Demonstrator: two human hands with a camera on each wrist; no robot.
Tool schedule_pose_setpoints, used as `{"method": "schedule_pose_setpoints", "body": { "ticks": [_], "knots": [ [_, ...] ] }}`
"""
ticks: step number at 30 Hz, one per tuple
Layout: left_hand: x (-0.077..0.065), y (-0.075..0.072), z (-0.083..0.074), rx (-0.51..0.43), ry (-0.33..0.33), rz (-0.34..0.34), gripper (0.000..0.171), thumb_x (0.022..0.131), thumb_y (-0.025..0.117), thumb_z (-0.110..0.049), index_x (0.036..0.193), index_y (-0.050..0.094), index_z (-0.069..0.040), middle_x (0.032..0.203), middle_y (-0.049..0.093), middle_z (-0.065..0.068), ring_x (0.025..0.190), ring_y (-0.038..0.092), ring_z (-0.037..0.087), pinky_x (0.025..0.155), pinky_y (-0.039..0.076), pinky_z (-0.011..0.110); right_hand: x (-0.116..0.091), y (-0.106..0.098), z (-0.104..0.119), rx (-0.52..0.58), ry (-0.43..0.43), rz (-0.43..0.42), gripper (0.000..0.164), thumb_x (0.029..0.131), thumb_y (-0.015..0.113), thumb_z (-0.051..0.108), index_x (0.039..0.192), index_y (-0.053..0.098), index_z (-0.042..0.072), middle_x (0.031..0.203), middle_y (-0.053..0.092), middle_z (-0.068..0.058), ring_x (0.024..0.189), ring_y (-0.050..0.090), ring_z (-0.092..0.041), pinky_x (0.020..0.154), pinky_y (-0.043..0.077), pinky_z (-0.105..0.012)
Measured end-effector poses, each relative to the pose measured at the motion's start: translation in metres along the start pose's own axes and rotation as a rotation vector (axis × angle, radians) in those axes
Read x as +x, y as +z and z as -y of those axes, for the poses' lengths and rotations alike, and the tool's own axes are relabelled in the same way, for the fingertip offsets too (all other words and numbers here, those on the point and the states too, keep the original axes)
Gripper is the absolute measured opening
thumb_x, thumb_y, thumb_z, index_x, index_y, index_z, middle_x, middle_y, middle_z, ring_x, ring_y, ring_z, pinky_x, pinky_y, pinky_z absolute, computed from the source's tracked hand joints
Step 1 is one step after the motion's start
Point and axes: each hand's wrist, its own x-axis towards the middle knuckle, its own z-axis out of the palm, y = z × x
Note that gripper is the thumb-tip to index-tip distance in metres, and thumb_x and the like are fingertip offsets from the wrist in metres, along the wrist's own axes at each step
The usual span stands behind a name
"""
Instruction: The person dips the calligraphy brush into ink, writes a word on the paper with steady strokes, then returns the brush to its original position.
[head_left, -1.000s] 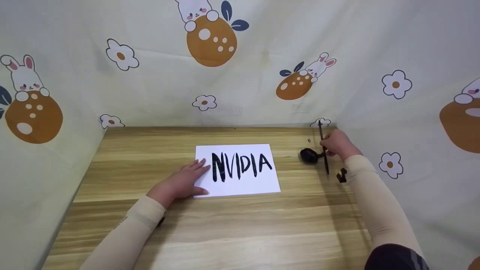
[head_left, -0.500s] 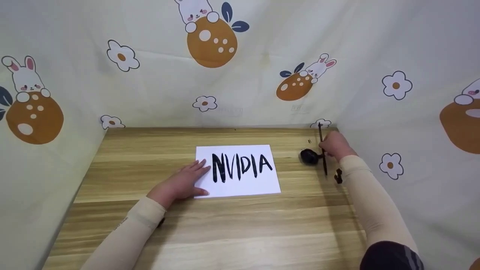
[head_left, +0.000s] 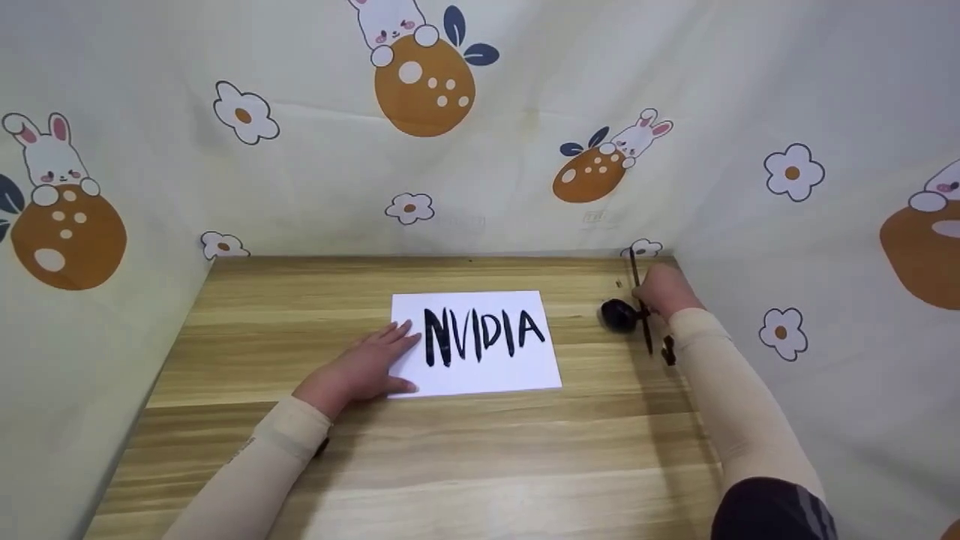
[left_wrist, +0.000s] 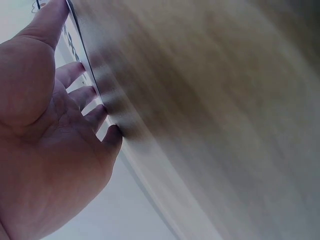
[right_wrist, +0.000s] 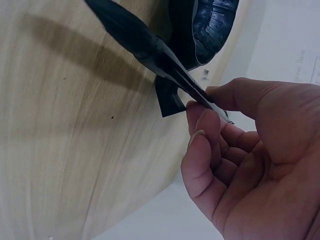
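Observation:
A white sheet of paper [head_left: 480, 375] with "NVIDIA" painted in thick black strokes lies on the wooden table [head_left: 450, 457]. My left hand [head_left: 360, 367] rests flat on the paper's left edge, fingers straight [left_wrist: 75, 95]. At the far right corner my right hand [head_left: 664, 291] pinches a black brush [head_left: 642, 315] between thumb and fingers [right_wrist: 210, 130]; the brush's dark bristle end [right_wrist: 125, 32] lies over the wood. A round black ink dish [head_left: 618, 313] sits just left of that hand, its rim close to the brush [right_wrist: 210, 25].
Cream curtains printed with rabbits and flowers [head_left: 420, 82] wall the table on the left, back and right. A small black clip [head_left: 667, 350] hangs at the right sleeve. Bare wood stretches across the near half of the table.
My right hand and the brush have drawn slightly back toward the far right corner, and the brush's lower end has shifted a little left. The left hand stays on the paper.

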Motion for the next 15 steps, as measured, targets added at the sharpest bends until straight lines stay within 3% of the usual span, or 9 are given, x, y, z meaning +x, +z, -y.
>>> {"method": "schedule_pose_setpoints", "body": {
  "ticks": [5,15],
  "knots": [
    [0.0006,0.0003,0.0011,-0.002,-0.01,0.009,0.093,0.102,0.078,-0.052,0.174,0.036,-0.011,0.183,0.018,0.017,0.168,0.015,0.046,0.131,0.016,0.073,-0.0006,0.0,0.0034,-0.045,0.002,0.005,0.035,0.098,0.071,0.014,0.064,0.062,0.009,0.061,0.064,-0.005,0.057,0.059,-0.02,0.058,0.049,-0.036],
    [0.0027,0.0028,0.0046,0.008,0.005,0.006,0.093,0.102,0.077,-0.053,0.173,0.036,-0.009,0.183,0.019,0.017,0.168,0.015,0.047,0.131,0.018,0.071,0.0012,0.0003,0.0041,-0.111,-0.031,-0.011,0.031,0.091,0.065,0.009,0.062,0.056,0.012,0.063,0.06,-0.003,0.06,0.054,-0.024,0.059,0.046,-0.039]
  ]
}}
